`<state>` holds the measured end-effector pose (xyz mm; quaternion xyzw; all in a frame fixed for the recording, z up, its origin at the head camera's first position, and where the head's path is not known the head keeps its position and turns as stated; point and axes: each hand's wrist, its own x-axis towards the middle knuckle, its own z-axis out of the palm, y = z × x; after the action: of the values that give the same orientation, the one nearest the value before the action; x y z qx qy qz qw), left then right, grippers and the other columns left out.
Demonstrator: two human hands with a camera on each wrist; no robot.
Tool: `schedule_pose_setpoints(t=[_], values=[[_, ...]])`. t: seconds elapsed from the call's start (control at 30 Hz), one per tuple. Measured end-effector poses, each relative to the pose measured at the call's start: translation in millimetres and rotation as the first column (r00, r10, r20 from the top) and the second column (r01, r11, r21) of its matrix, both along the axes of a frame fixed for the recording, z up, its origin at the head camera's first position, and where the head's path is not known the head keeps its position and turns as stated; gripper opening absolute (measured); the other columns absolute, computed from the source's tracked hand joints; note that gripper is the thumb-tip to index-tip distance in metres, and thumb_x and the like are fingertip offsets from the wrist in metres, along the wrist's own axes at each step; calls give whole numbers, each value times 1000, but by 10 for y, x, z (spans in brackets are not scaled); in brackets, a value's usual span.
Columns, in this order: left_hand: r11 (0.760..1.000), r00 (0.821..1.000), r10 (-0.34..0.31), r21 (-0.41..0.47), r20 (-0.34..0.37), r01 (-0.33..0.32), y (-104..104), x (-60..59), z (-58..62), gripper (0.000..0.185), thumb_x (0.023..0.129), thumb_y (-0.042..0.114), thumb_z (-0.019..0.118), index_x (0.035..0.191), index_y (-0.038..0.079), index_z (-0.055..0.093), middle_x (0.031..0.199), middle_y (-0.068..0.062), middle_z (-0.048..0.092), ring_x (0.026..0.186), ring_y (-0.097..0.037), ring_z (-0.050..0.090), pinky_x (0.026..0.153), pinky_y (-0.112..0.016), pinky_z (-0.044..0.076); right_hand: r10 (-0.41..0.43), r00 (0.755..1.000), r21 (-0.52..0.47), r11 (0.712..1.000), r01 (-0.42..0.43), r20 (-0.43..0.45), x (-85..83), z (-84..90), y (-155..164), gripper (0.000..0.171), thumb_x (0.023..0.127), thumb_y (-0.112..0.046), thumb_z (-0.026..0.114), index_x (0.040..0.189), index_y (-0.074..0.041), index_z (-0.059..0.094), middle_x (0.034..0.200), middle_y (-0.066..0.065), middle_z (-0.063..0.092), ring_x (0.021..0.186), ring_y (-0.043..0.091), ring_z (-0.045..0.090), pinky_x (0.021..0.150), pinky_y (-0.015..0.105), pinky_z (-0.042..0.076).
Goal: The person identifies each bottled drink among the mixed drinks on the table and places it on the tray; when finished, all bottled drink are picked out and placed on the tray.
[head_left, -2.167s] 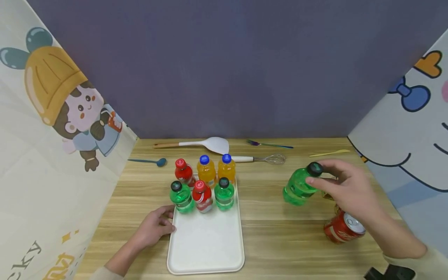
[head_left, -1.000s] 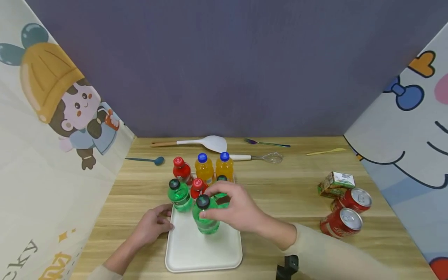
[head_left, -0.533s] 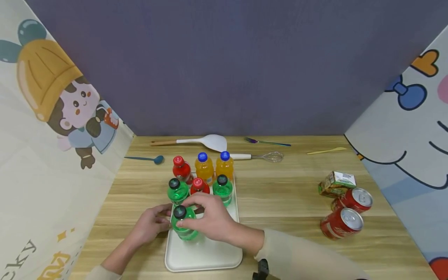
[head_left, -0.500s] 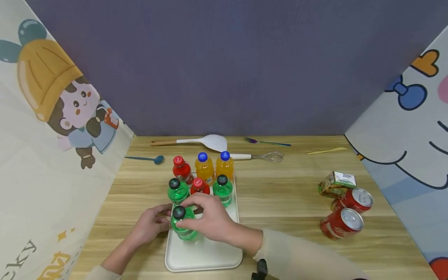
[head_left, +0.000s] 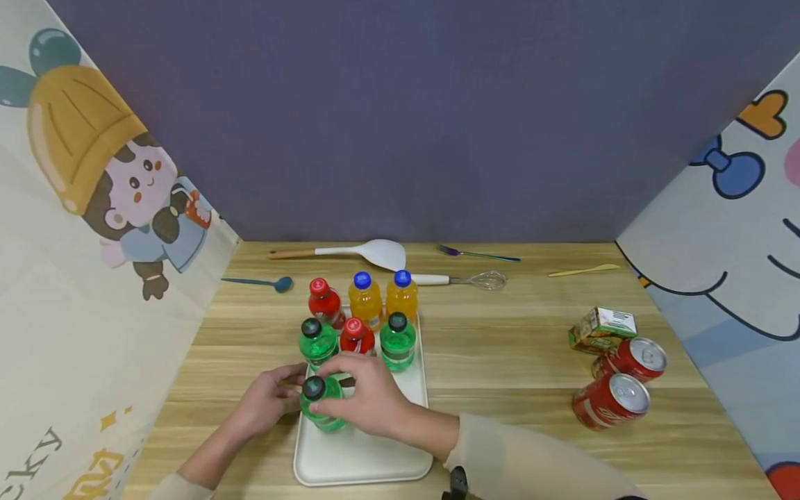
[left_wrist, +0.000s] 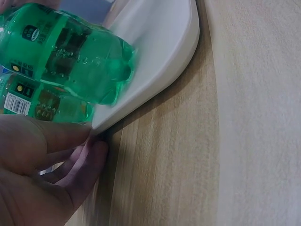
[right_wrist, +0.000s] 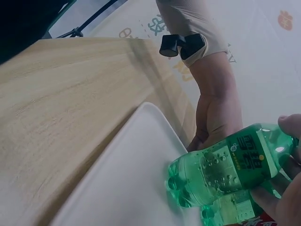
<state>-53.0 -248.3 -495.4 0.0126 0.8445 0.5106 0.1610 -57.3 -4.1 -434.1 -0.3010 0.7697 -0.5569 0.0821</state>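
Observation:
My right hand (head_left: 375, 396) grips a green soda bottle (head_left: 326, 422) near its black cap. The bottle stands nearly upright over the left side of a white tray (head_left: 362, 462), its base right at the tray's surface in the right wrist view. My left hand (head_left: 264, 401) pinches the tray's left rim, thumb above and fingers beneath, as the left wrist view shows. Behind the held bottle are another green bottle (head_left: 319, 344), a red-capped bottle (head_left: 357, 337) and a third green bottle (head_left: 398, 345). At the tray's far end stand a red bottle (head_left: 326, 307) and two orange drink bottles (head_left: 365, 303).
Two red soda cans (head_left: 603, 406) and a drink carton (head_left: 594, 333) stand on the right of the wooden table (head_left: 500, 361). Along the back lie a blue spoon (head_left: 283, 284), a white spatula (head_left: 384, 255), a whisk (head_left: 431, 280), a fork (head_left: 478, 257) and a yellow knife (head_left: 584, 270).
My right hand has carried the green bottle from the right side, near the cans, leftward over the tray, then slightly further left and down. My left hand stays at the rim.

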Motion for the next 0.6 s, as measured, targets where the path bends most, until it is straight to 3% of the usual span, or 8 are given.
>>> schedule_pose_setpoints(t=[0.3,0.43,0.6], values=[[1000,1000,-22,22,-11,23,-43,-26,-6,69,80,-10,72,144,-15,46,117,-21,65,89,-21,68,72,-25,63,54,998,57,997,-53,-13,-23,20,55,35,86,-27,85,117,-21,71,116,-12,72,110,-1,63,90,23,61],[999,999,-35,28,6,34,-69,-22,2,70,80,-8,73,144,-16,45,119,-22,65,90,-23,69,72,-26,64,77,997,64,995,-78,25,-27,7,88,38,88,-29,83,122,-21,70,120,-12,72,112,2,63,90,21,60],[991,994,-99,99,44,94,-129,16,-4,67,86,2,73,144,-17,44,125,-28,64,95,-23,72,76,-29,65,127,989,90,987,-134,77,20,69,260,45,91,-33,79,132,-21,65,130,-11,68,121,10,63,94,25,59]])
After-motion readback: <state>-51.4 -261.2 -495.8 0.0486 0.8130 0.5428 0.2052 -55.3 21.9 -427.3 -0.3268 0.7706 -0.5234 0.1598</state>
